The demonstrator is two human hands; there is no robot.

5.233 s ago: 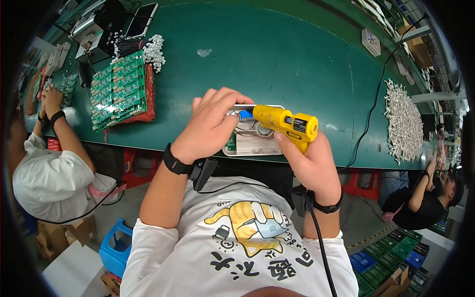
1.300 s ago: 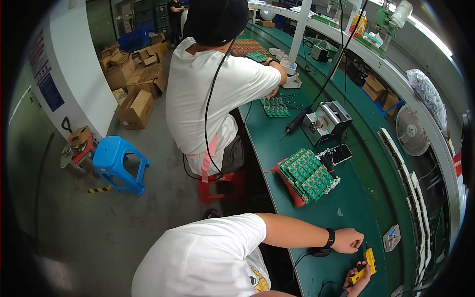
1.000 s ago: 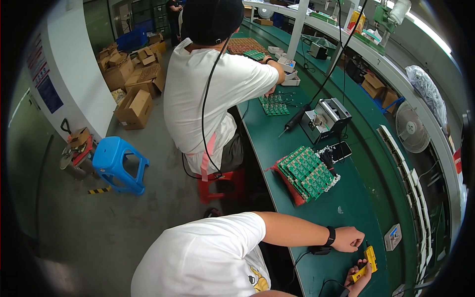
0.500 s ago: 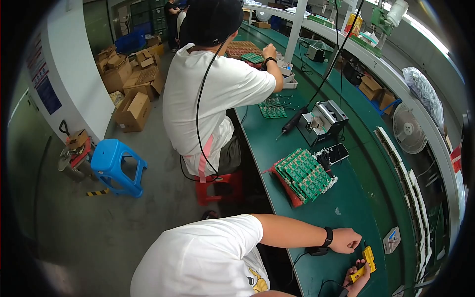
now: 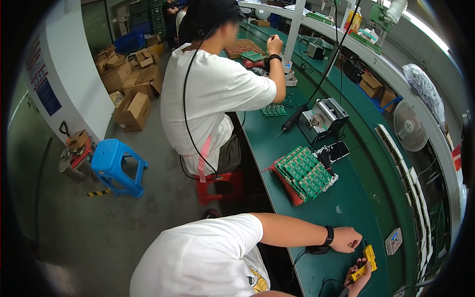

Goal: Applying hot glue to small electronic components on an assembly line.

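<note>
My left hand (image 5: 346,240), with a black band at the wrist, is closed above the green bench top. Its fingertips are pressed together, and anything between them is too small to make out. Below it, my right hand (image 5: 357,277) grips a yellow handheld tool (image 5: 369,256) with a thin dark tip pointing up toward the left hand. The tool's exact kind does not show. Farther along the bench, a stack of green circuit boards (image 5: 304,173) lies on red wrapping, with small white connectors and black wires at its right edge.
A co-worker (image 5: 213,84) sits on a red stool (image 5: 220,187) farther up the bench. Between us stand a metal bench device (image 5: 324,120), a black pen-shaped tool (image 5: 295,118) and a phone (image 5: 339,151). A small pale box (image 5: 393,241) sits right of my hands. A blue stool (image 5: 118,166) stands left.
The co-worker has leaned to the right, raised a hand and turned the head to the right. My own hands and the yellow tool have hardly moved.
</note>
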